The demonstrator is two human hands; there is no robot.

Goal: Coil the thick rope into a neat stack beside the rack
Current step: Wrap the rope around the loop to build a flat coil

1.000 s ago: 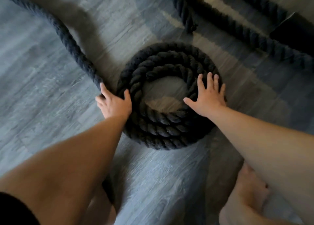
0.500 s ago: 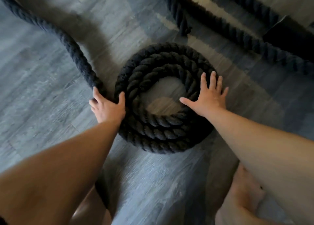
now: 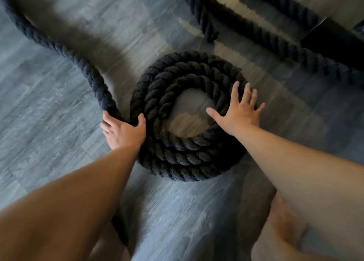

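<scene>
The thick rope (image 3: 189,158) is lying coiled in several turns on the grey plank floor (image 3: 49,113). The left hand (image 3: 124,131) is gripping its loose length (image 3: 78,63) at the coil's left edge. The right hand (image 3: 239,111) is pressing flat on the coil's right side, fingers spread. More rope stretches (image 3: 266,36) are running behind, beside a dark block (image 3: 334,42).

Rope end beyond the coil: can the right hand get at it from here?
Probably yes. The right hand lies flat on the coil, and only bare floor separates the coil from the rope end.
</scene>
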